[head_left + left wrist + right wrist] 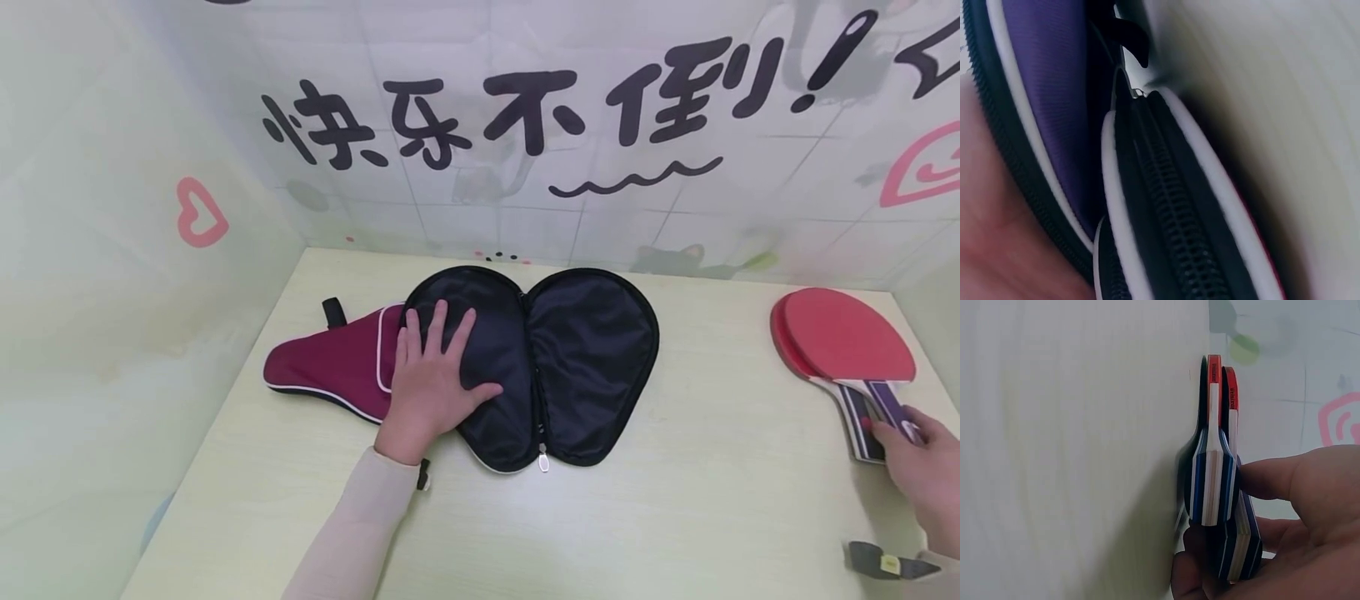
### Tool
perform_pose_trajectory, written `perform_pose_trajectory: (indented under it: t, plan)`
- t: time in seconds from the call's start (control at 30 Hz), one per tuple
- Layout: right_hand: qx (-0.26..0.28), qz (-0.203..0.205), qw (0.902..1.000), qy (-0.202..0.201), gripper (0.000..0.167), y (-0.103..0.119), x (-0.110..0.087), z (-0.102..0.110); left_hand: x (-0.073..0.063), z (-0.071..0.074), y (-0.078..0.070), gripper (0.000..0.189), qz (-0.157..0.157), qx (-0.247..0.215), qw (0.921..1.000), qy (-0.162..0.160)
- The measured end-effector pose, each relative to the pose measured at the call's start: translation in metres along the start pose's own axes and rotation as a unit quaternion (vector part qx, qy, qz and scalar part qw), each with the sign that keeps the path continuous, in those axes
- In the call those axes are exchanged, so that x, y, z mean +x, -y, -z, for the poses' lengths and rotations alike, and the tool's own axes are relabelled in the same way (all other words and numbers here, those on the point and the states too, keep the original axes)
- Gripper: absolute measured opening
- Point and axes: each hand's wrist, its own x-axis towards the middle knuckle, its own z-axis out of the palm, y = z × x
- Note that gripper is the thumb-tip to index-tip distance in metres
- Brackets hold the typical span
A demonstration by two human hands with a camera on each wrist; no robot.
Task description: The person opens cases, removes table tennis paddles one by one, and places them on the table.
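Note:
My left hand (435, 379) lies spread, fingers straight, on the black lining of an unzipped table tennis paddle case (588, 367). The case is opened flat into two halves, its zipper pull (543, 458) at the near edge. In the left wrist view its outer fabric (1054, 94) is purple with white piping. A maroon paddle case (330, 362) with white piping lies partly under it, its zippered edge (1172, 206) facing the left wrist camera. At the right, my right hand (926, 467) grips the handles of two red-faced table tennis paddles (851, 333), stacked and slightly fanned.
The pale wooden table (675, 517) meets a printed wall covering (480, 208) at the back, with side walls left and right. A black strap loop (334, 312) sticks up from the maroon case.

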Motion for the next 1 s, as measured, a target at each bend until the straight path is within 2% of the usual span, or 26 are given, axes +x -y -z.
perform_pose_trajectory:
  t: [0.1,0.23,0.4,0.5,0.6,0.67,0.8,0.9,1.0]
  plan:
    - [-0.005,-0.007,1.0,0.001,0.069,0.005,-0.004,-0.001,0.0,0.0,0.0,0.107,-0.001,-0.002,1.0,-0.001]
    - [-0.026,0.002,0.9994,-0.023,0.069,0.015,-0.011,-0.002,-0.001,0.0,0.001,0.107,-0.003,-0.008,0.9999,-0.01]
    - [-0.066,0.055,0.9934,-0.076,0.068,0.032,-0.02,-0.005,-0.001,-0.001,0.001,0.107,-0.009,-0.011,0.9997,-0.021]
    - [-0.081,0.119,0.9851,-0.093,0.066,0.047,-0.025,-0.009,-0.001,-0.003,0.001,0.107,-0.012,-0.01,0.9995,-0.026]
    - [-0.081,0.201,0.972,-0.089,0.063,0.061,-0.029,-0.019,-0.001,-0.004,0.001,0.107,-0.013,-0.009,0.9994,-0.03]
    - [-0.072,0.263,0.9591,-0.075,0.061,0.07,-0.033,-0.026,-0.001,-0.005,0.0,0.107,-0.013,-0.011,0.9994,-0.03]
    - [-0.053,0.379,0.9225,-0.05,0.052,0.09,-0.039,-0.044,-0.001,-0.005,0.0,0.107,-0.016,-0.015,0.9993,-0.03]
    - [-0.043,0.423,0.9047,-0.028,0.047,0.108,-0.044,-0.059,-0.001,-0.005,0.0,0.107,-0.015,-0.016,0.9991,-0.036]
    - [-0.034,0.435,0.8996,0.015,0.047,0.123,-0.047,-0.073,-0.001,-0.004,-0.001,0.107,-0.014,-0.019,0.999,-0.038]
